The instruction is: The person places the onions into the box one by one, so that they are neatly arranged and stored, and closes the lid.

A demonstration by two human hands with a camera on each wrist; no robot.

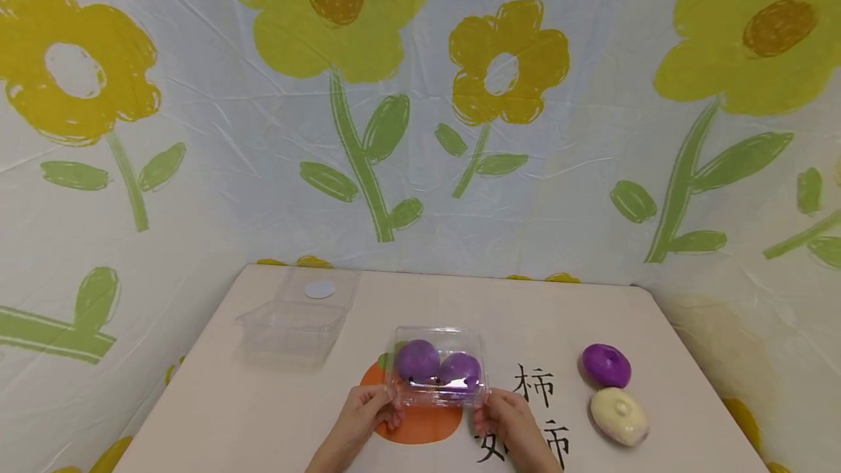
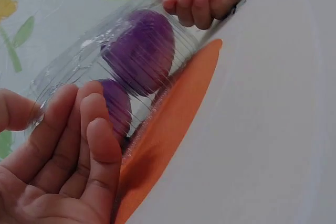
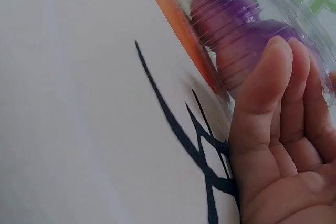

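Observation:
A clear plastic clamshell box (image 1: 453, 339) with its lid down sits over the orange fruit print at the front middle of the table. Inside lie two round purple pieces of produce (image 1: 417, 361), side by side. My left hand (image 1: 358, 416) pinches the box's near left corner between thumb and fingers. At the near right corner, my right hand (image 1: 514, 422) holds the rim the same way. Both wrist views show the ribbed side wall (image 2: 181, 45) and the fingers (image 3: 273, 72) curled against it.
A second clear clamshell box (image 1: 292, 323) stands with its lid open at the back left. To the right lie a purple round piece (image 1: 606, 366) and a cream oval piece (image 1: 620, 417), close together. Flower-printed cloth (image 1: 420, 254) surrounds the table's back and sides.

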